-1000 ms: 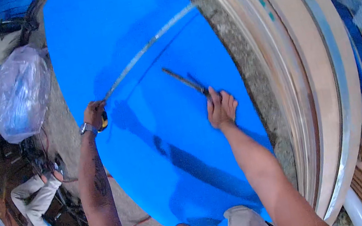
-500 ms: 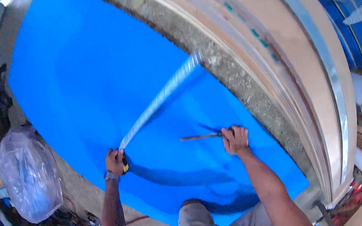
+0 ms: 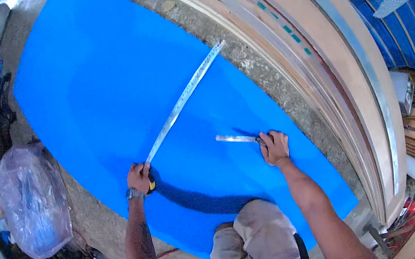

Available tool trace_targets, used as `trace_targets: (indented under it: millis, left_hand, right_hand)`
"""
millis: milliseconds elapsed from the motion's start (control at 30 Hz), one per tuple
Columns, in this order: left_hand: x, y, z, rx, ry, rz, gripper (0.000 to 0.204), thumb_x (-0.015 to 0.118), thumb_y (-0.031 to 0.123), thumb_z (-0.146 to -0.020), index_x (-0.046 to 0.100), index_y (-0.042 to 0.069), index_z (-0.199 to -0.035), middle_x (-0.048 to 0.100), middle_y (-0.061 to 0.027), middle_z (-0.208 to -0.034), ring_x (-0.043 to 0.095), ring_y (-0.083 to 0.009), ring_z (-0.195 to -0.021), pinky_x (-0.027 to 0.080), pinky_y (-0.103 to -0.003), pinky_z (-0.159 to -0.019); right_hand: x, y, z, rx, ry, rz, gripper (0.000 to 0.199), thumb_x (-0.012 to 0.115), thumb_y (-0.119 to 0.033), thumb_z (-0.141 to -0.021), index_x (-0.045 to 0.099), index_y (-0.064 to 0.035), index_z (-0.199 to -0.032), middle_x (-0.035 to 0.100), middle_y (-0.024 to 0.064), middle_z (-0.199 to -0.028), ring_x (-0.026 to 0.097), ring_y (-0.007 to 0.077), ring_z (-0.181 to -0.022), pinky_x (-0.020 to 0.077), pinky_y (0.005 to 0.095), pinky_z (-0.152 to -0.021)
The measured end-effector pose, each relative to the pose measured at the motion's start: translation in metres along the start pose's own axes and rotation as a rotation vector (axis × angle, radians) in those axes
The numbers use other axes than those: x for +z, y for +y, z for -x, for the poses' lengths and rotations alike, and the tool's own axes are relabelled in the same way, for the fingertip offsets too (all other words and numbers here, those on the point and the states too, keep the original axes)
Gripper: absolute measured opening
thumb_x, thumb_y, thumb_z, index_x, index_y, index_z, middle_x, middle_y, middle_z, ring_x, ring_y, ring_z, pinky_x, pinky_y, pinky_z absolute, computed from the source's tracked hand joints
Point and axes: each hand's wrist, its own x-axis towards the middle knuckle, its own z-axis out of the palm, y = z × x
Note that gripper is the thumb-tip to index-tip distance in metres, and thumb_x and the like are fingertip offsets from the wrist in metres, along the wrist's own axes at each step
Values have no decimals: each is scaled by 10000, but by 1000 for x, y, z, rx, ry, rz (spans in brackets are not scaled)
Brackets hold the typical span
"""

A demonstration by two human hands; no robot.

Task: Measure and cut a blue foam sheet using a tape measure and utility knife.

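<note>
My left hand [image 3: 139, 178] stays clamped on the tape measure [image 3: 184, 98], now stretched straight across the blue sheet [image 3: 102, 92]; my right hand [image 3: 275, 146] grips what looks like a blade [image 3: 236, 138], lowered flat for marking.

Bright daylight floods the blue sheet [image 3: 102, 92]; a hard dark shadow falls just below the left hand [image 3: 139, 177]. Straight edges bow toward the black fisheye rim, where corners blur. Glare whitens the upper left.

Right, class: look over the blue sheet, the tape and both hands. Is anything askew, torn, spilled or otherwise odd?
Nothing stands out. The big blue sheet lies flat and unmarked. The left hand holds the silver measuring tape stretched straight across it, and the right hand rests a slim metal tool on the sheet.
</note>
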Motion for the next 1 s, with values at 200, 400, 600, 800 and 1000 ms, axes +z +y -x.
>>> trace_targets:
  millis: [200,400,600,800,1000]
  left_hand:
    - [-16,-15,24,67,-134,-76,305,544,282,-846,541,34,-667,478,-147,-681,485,-339,-657,388,-429,-573]
    - [-13,7,38,-21,-141,-159,300,539,300,-849,571,42,-701,497,-132,-692,505,-319,-674,393,-431,-575]
    - [-10,0,41,-33,-114,-127,325,516,313,-855,585,18,-737,522,-178,-689,509,-356,-679,400,-453,-608]
    - [-16,-11,42,13,-37,-170,300,546,314,-842,573,48,-706,510,-159,-707,507,-349,-658,396,-443,-563]
    - [-2,-16,47,-6,31,-162,274,562,301,-832,574,56,-710,519,-156,-748,514,-361,-670,403,-454,-568]
  right_hand:
    - [-62,-24,-1,298,-37,-273,340,645,-247,-762,568,-115,-1065,592,88,-884,569,266,-809,438,383,-715]
    - [-105,-47,49,461,5,-539,259,658,-142,-777,578,-26,-994,631,85,-780,592,140,-655,474,290,-580]
    - [-122,-62,68,646,-23,-596,242,658,-133,-779,583,-12,-976,586,31,-681,501,55,-587,441,241,-528]
    - [-132,-65,72,655,-17,-647,236,651,-142,-788,584,-7,-970,579,21,-665,492,48,-572,430,231,-506]
    - [-145,-70,64,645,-61,-649,282,619,-149,-810,551,-15,-1049,596,31,-724,526,73,-615,442,246,-530]
